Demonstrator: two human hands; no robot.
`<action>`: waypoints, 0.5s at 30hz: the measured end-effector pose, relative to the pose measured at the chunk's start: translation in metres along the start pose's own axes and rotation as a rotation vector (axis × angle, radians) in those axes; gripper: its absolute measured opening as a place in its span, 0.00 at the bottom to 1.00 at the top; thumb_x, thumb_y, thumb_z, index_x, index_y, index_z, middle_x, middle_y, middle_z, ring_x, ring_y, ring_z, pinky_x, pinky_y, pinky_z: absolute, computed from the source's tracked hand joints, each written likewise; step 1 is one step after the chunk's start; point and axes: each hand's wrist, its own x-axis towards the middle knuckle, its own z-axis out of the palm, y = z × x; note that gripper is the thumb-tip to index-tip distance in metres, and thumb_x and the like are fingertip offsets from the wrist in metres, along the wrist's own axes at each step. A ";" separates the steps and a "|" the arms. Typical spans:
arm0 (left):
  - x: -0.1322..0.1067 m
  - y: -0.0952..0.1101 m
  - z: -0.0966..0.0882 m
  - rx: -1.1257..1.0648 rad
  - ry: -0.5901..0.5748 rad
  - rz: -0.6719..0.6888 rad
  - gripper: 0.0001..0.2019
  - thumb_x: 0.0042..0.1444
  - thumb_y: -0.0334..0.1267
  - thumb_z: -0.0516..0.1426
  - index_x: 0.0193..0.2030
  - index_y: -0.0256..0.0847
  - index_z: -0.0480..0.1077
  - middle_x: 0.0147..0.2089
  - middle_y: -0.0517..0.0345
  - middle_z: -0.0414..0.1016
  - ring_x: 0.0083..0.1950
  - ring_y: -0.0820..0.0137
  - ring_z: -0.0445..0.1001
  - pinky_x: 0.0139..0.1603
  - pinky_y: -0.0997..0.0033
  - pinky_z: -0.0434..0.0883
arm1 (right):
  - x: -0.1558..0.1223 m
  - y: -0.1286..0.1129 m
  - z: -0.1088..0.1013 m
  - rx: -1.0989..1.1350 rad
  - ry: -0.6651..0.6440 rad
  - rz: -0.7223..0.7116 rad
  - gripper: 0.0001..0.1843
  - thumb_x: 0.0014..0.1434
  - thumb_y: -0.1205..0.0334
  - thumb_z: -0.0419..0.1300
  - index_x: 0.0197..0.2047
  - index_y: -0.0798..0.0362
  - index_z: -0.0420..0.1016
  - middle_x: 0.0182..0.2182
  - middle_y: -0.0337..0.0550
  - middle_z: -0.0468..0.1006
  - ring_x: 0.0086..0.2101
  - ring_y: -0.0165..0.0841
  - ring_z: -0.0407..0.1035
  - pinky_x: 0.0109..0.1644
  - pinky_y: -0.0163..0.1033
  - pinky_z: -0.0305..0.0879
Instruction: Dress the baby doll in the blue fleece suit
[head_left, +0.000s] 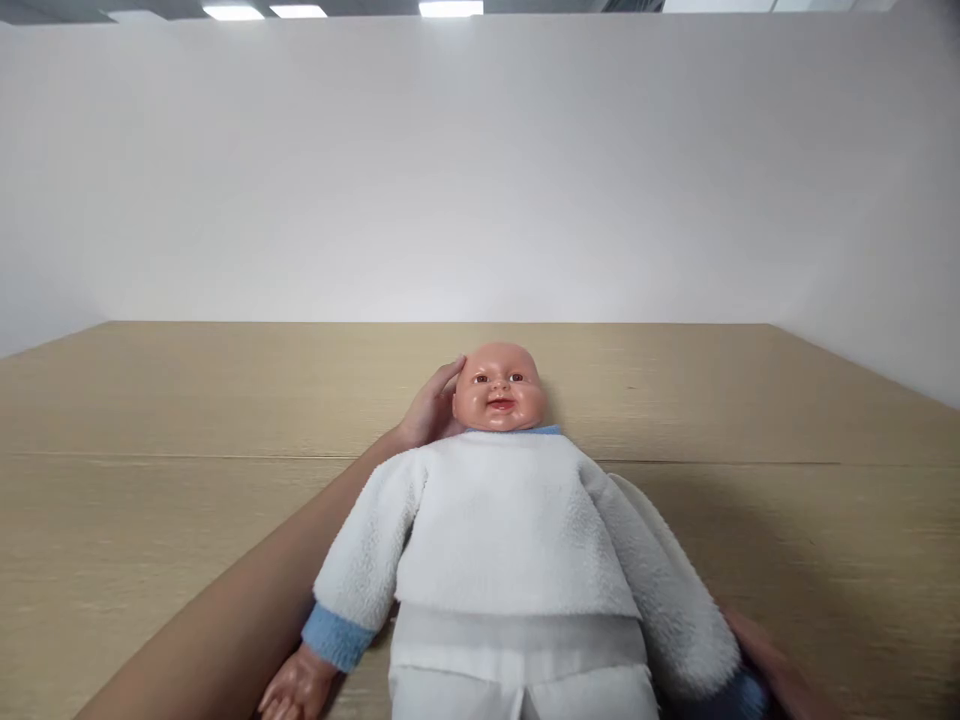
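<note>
Back wall: The white wall (480, 170) spans the far side; a white side panel (892, 240) bounds the right.
Surface: The wood-grain surface (187, 530) carries the doll and has a narrow seam (165, 457) across it.
Baby doll: The doll (517, 560) is at the centre of the near half of the surface, apparently on its back, head away from the wearer.
Progress: Handling appears under way. The doll is dressed and faces up, with a hand at the head and another at one sleeve; release from the hands is not done.
Fleece top: The white fleece top (517, 500) covers the torso and both arms; its hem overlaps the white trousers (521, 660), whose lower part is out of frame.
Doll head: The bald head (499, 395) sits above a blue collar (549, 430).
Left hand: The left hand (430, 408) holds the head at its side, fingers curved against it; their reach underneath is hidden.
Right hand: The right hand (776, 665) is beside the far-right sleeve, near its dark blue cuff (739, 697); finger spread and grip cannot be told.
Obstructions: The sleeve hides the right fingers. A pale edge (649, 510) shows behind that sleeve; its identity is unclear.
Small parts: A light blue cuff (339, 635) ends the other sleeve, above the doll's bare hand (300, 685).
</note>
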 end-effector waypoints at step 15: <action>0.004 -0.004 0.004 0.038 0.013 0.125 0.27 0.72 0.52 0.54 0.66 0.32 0.75 0.56 0.41 0.86 0.60 0.46 0.82 0.71 0.47 0.70 | -0.003 -0.016 0.000 -0.260 0.134 -0.120 0.41 0.56 0.53 0.28 0.31 0.65 0.81 0.65 0.59 0.73 0.69 0.31 0.57 0.45 0.34 0.66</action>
